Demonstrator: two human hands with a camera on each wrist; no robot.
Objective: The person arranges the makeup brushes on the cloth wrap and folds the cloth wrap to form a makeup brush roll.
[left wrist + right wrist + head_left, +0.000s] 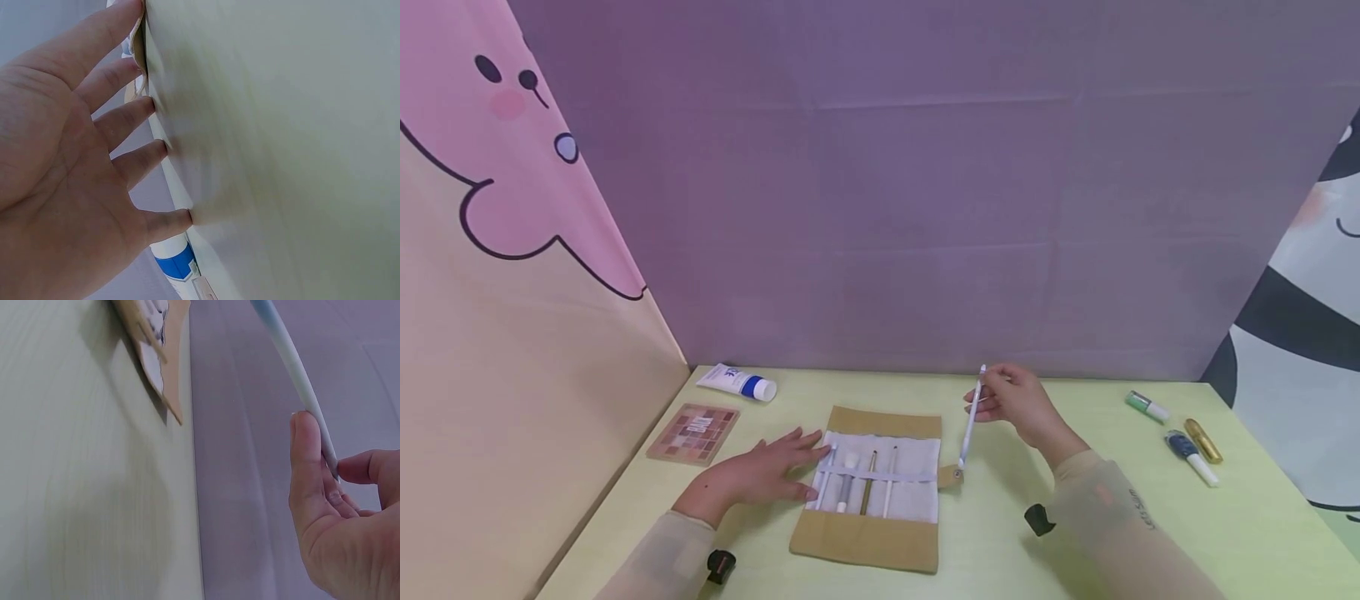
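In the head view a tan fabric brush roll [865, 540] lies unfolded on the table. Slim tools stand under its white strap, among them a brush with a pale round head [850, 461] and a gold stick [868, 483]. My left hand [767, 473] rests with spread fingers at the roll's left edge; the left wrist view shows its fingertips [147, 105] against the tabletop and roll. Thumb and fingers of my right hand [1017, 406] pinch a slim white pen-like stick [972, 425] beyond the roll's right side. Its exact kind is unclear.
A white tube with a blue band [737, 382] and an eyeshadow palette [694, 433] lie at the left. On the right are a green bottle [1146, 406], a dark bottle with a white cap [1191, 457] and a gold tube [1203, 441]. A purple curtain [880, 208] hangs behind.
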